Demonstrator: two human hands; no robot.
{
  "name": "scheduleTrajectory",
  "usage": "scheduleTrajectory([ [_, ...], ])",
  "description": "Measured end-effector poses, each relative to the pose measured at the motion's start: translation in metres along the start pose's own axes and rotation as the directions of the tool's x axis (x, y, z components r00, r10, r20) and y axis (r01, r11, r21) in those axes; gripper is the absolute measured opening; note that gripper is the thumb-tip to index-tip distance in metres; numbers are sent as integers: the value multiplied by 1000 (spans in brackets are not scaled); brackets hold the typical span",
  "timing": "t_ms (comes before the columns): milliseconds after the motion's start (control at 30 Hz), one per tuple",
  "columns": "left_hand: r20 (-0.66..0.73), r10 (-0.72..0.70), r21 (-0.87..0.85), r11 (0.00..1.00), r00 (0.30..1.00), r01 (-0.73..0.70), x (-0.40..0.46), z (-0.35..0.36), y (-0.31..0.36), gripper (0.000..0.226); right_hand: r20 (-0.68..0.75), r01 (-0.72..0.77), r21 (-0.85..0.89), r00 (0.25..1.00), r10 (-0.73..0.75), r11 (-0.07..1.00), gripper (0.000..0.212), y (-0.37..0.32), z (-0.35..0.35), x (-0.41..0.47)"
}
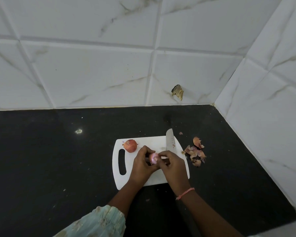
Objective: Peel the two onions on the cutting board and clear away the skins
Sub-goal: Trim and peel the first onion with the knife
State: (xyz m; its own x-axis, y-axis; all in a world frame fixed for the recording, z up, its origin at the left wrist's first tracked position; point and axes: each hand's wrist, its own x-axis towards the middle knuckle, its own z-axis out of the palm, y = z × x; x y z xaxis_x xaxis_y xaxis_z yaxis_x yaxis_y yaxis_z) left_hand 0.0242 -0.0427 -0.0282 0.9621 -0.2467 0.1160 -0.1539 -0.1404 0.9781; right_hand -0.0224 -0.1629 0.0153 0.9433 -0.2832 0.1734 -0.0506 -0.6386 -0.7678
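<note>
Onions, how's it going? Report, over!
Left hand holds pink onion, right hand pinches its skin. Second onion unpeeled on board. Skins on counter. Knife nearby.
</note>
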Motion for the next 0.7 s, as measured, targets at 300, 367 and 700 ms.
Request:
scheduleTrajectory([
  [300, -8, -1, -5, 1000, 1000, 1, 0, 1, 0, 36, 54, 22, -141, 998, -15, 990, 16, -2, -1, -2],
  [367, -2, -3, -2, 1000, 1000, 3, 0, 1, -1, 37, 69, 41, -174, 997, -29, 984, 15, -3, -2, -3],
  [700, -10, -4, 4, 1000, 1000, 4, 0, 2, -1, 34, 178, 150, -339, 980, -93, 929, 21, -6, 0, 7],
])
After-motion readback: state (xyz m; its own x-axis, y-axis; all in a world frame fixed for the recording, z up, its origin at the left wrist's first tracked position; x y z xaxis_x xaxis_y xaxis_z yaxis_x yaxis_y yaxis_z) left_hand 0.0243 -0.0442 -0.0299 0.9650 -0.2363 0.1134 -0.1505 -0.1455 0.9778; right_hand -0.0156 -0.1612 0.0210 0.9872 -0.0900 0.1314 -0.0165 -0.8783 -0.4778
